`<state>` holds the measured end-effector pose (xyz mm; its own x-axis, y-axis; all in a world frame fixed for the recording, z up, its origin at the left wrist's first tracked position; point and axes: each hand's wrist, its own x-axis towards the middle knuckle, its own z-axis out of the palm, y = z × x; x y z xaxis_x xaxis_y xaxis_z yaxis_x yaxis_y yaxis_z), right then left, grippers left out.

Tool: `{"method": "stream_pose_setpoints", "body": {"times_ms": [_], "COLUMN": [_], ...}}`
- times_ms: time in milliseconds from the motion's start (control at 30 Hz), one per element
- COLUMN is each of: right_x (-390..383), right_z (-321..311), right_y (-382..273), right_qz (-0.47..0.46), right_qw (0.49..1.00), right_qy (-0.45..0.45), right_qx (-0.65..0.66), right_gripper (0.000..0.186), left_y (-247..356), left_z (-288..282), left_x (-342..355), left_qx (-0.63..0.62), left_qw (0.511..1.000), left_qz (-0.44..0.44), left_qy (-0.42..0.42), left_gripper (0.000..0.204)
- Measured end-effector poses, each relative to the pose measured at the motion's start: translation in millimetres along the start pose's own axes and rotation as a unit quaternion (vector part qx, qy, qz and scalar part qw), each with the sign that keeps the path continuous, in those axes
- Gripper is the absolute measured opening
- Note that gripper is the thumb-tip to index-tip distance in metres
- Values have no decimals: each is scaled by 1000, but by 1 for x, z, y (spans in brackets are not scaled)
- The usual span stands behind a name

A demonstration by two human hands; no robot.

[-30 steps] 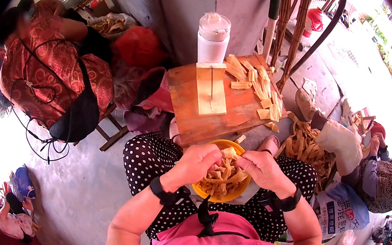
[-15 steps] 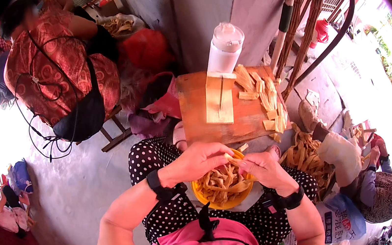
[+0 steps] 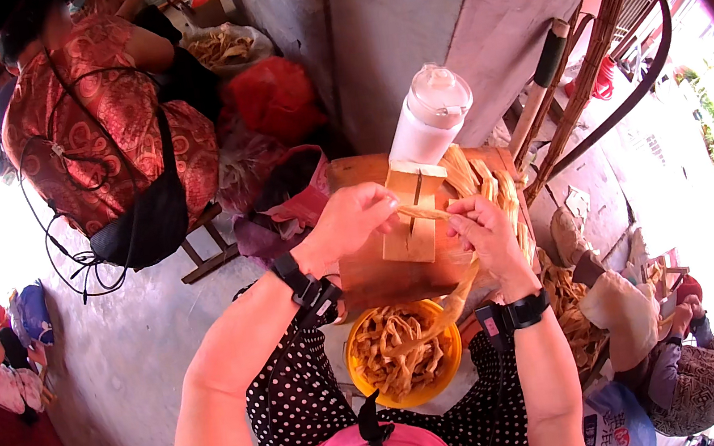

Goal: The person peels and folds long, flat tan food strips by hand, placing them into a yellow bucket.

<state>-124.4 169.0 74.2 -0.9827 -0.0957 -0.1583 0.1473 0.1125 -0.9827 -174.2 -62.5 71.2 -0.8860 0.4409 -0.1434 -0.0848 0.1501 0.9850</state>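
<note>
A tan, fibrous dried strip (image 3: 423, 212) stretches between my two hands, across the upper part of a pale wooden block (image 3: 405, 245) with a dark slit. My left hand (image 3: 355, 220) pinches its left end. My right hand (image 3: 486, 231) grips it just right of the block, and a long tail hangs from there toward a yellow basin (image 3: 457, 359) full of similar strips. The block lies on a reddish wooden board (image 3: 364, 291). Whether the strip sits in the slit or only crosses it, I cannot tell.
A white lidded bottle (image 3: 429, 119) stands behind the block. Flat tan pieces (image 3: 488, 180) lie along the board's right side. A heap of strips (image 3: 571, 307) is farther right. A person in red patterned clothing (image 3: 107, 139) sits at left, another person (image 3: 696, 368) at right.
Both hands have moved up and forward from above the basin to the wooden block, drawing the strip out with them. The basin shows more fully now.
</note>
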Motion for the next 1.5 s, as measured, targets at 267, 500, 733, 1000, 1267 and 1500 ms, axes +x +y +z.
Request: {"method": "stream_pose_setpoints", "body": {"times_ms": [267,500,733,1000,1267,1500], "right_x": [5,-52,-97,-142,-170,-177], "right_z": [0,21,32,40,41,40], "right_y": [28,-9,-4,14,40,31], "right_qz": [-5,157,221,228,188,180], "right_qw": [973,968,933,938,979,980], "right_qy": [73,34,-56,-12,-30,-84], "right_qx": [-217,193,279,260,75,34], "right_gripper": [5,19,19,20,29,24], "left_y": [-29,14,26,-29,-43,-38], "left_z": [-1,10,36,56,84,78], "left_x": [16,-29,-82,-128,-151,-152], "left_qx": [137,-37,-126,-137,-104,-123], "left_qw": [990,990,976,970,972,970], "left_qz": [17,-99,-114,-162,-160,-133], "left_qy": [21,-88,-135,-116,-137,-162], "left_gripper": [23,20,22,22,19,22]}}
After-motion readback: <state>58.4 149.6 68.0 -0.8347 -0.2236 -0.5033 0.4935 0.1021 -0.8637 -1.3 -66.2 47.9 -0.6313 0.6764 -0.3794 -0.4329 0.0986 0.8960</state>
